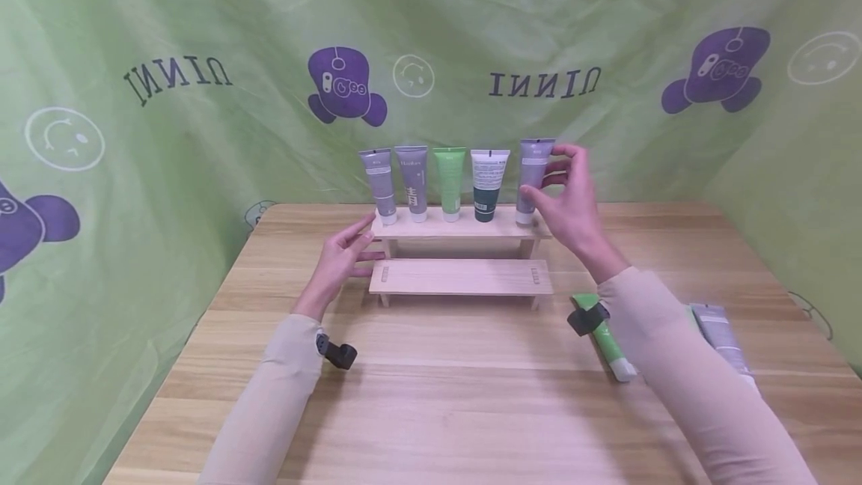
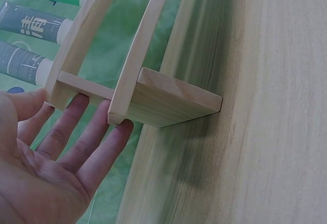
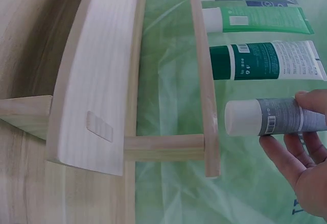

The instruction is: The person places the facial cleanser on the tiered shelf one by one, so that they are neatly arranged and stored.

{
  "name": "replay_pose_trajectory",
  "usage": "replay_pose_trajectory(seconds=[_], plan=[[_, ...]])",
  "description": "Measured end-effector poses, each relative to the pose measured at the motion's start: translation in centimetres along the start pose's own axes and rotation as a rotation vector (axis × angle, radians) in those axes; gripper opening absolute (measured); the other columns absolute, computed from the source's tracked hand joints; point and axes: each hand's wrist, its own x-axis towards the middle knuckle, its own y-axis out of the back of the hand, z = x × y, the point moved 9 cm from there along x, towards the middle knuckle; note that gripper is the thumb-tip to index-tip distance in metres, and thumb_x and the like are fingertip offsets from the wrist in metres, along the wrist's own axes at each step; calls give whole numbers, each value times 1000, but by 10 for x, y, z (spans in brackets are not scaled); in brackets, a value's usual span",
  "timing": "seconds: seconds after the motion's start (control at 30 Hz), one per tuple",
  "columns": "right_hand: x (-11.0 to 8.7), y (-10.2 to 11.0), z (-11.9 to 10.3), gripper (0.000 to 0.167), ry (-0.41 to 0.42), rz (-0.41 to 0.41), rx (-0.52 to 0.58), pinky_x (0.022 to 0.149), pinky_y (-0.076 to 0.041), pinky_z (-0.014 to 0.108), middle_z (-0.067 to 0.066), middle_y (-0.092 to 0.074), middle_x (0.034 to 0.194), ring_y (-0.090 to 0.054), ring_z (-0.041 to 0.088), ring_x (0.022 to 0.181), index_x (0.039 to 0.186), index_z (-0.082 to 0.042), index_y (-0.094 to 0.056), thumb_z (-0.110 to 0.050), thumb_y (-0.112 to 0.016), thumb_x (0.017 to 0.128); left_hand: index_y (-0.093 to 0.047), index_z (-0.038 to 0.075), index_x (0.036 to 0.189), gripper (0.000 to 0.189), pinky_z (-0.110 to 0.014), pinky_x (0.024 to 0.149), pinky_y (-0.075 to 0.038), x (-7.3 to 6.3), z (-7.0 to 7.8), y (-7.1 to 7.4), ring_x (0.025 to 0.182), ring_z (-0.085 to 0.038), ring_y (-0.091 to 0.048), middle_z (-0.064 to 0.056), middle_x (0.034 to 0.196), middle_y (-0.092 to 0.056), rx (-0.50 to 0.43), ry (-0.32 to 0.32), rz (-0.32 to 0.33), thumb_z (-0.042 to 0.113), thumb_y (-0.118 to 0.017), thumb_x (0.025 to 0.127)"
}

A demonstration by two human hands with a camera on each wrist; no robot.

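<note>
My right hand [image 1: 572,204] pinches a grey-purple squeeze tube [image 1: 535,167] between thumb and fingers, its white cap down, over the right end of the two-step wooden rack's upper shelf [image 1: 444,227]. In the right wrist view a small gap shows between that tube's cap [image 3: 242,118] and the shelf. My left hand [image 1: 342,257] touches the rack's left end, its fingertips [image 2: 122,127] at the shelf edges. To the left on the upper shelf stand two grey-purple tubes [image 1: 380,184], a green tube [image 1: 450,180] and a white-and-dark-green tube [image 1: 488,182], all caps down.
The lower shelf [image 1: 461,277] sits in front of the upper one. On the table's right lie a green tube [image 1: 609,346] and a grey-purple tube [image 1: 723,339], partly behind my right sleeve. A green printed cloth [image 1: 444,13] hangs behind the table.
</note>
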Motion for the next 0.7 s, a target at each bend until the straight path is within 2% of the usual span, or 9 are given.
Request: replay_pose_trajectory(seconds=[0.3,0.57,0.7], plan=[[-4,-6,-1,67,62,30,-6,98,-51,38,16,-54,121,-60,25,103,137,-3,-34,7,-75,85,-43,22,154,49,-48,81,-62,1,-1,-1,112,-43,-65,-22,143,-53,10,11,-3,24,-54,106],[-6,-9,3,67,99,34,1,86,-56,35,15,-54,120,-60,24,102,137,-4,-34,8,-74,85,-43,24,154,49,-49,84,-61,0,0,-1,112,-41,-65,-19,153,-43,12,2,-7,25,-54,106],[-7,-10,3,66,108,34,2,85,-57,33,16,-54,120,-60,25,103,137,-4,-35,8,-74,85,-42,23,154,50,-51,84,-61,1,-1,0,111,-40,-66,-19,152,-45,13,-2,-5,26,-54,106]])
